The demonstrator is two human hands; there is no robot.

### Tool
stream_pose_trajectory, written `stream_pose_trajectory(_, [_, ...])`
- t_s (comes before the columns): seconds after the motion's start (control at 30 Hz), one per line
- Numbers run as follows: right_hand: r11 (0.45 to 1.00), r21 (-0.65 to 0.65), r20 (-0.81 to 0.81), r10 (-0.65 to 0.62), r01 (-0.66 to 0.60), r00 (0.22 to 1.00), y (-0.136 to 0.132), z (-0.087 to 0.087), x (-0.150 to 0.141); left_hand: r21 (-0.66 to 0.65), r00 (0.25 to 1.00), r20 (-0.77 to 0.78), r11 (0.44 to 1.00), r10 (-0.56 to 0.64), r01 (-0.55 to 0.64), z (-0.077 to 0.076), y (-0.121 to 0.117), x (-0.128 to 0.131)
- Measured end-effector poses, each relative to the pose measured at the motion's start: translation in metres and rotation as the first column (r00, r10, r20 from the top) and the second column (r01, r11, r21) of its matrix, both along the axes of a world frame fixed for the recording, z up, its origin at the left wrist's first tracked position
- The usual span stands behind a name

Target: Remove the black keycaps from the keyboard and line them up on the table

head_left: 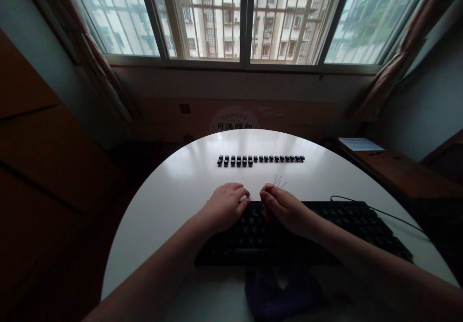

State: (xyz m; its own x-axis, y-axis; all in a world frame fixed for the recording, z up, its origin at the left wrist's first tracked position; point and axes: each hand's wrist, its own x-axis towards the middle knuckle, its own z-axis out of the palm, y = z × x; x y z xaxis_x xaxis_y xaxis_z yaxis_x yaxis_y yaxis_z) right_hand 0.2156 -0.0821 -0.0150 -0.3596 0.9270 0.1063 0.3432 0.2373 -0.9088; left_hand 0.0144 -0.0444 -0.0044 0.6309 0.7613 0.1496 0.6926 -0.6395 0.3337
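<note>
Your right hand (284, 206) has its thumb and fingers closed in a pinch on a thin wire tool (280, 182), its loose ends poking up past the knuckles; your left hand (227, 206) rests palm down with fingers curled, and whether anything is under them you cannot tell from here. Both are over the far edge of the keyboard (253, 240), which lies in the table's (162, 206) near half and runs toward its right edge. Hold the pinch firm so the wires don't twist, brace the keyboard with your left palm, and pull straight up with even force rather than prying sideways. Work clear of the caps (261, 159) lined up toward the table's far edge, and mind the cable (398, 218) trailing to the right edge; a snag could shift the keyboard.
</note>
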Motion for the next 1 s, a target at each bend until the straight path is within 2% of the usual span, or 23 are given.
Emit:
stream_pose_trajectory(0.1, [0.996, 0.083, 0.128, -0.036, 0.025, 0.991, -0.005, 0.004, -0.005, 0.001, 1.000, -0.012, 1.000, -0.004, 0.004, 0.000, 0.000, 0.000])
stream_pose_trajectory(0.2, [0.973, 0.230, 0.240, -0.085, 0.028, 0.967, -0.012, 0.004, -0.010, 0.004, 1.000, -0.023, 1.000, -0.004, 0.004, 0.000, 0.000, 0.000])
stream_pose_trajectory(0.3, [0.948, 0.317, 0.283, -0.106, 0.011, 0.953, -0.016, 0.002, -0.012, 0.009, 1.000, -0.026, 1.000, -0.001, 0.001, 0.000, 0.000, 0.000])
stream_pose_trajectory(0.43, [0.968, 0.244, 0.191, -0.108, 0.060, 0.976, -0.017, 0.001, -0.009, 0.001, 1.000, -0.028, 1.000, 0.008, -0.008, 0.001, 0.000, 0.000])
stream_pose_trajectory(0.53, [0.976, 0.153, -0.031, -0.149, 0.152, 0.988, -0.016, 0.000, -0.006, -0.014, 1.000, -0.023, 1.000, 0.011, -0.011, 0.002, -0.001, 0.000])
stream_pose_trajectory(0.6, [0.968, 0.105, -0.211, -0.202, 0.228, 0.956, -0.015, -0.002, -0.005, -0.026, 1.000, -0.014, 0.999, 0.020, -0.020, 0.004, -0.002, 0.000])
stream_pose_trajectory(0.67, [0.962, 0.097, -0.309, -0.216, 0.257, 0.926, -0.015, -0.005, -0.005, -0.034, 0.999, 0.018, 0.999, 0.027, -0.026, 0.008, -0.003, 0.001])
stream_pose_trajectory(0.73, [0.962, 0.135, -0.317, -0.186, 0.239, 0.930, -0.016, -0.009, -0.004, -0.047, 0.995, 0.094, 0.999, 0.023, -0.019, 0.013, -0.005, 0.001])
stream_pose_trajectory(0.83, [0.951, 0.221, -0.297, -0.146, 0.216, 0.944, -0.020, -0.014, -0.003, -0.099, 0.972, 0.232, 0.993, -0.034, 0.059, 0.020, -0.008, 0.001])
stream_pose_trajectory(0.93, [0.933, 0.327, -0.256, -0.066, 0.151, 0.964, -0.025, -0.011, 0.000, -0.135, 0.945, 0.319, 0.983, -0.076, 0.125, 0.026, -0.011, 0.002])
stream_pose_trajectory(1.0, [0.919, 0.386, -0.212, 0.000, 0.083, 0.977, -0.028, -0.008, 0.001, -0.137, 0.933, 0.353, 0.983, -0.067, 0.122, 0.028, -0.012, 0.003])
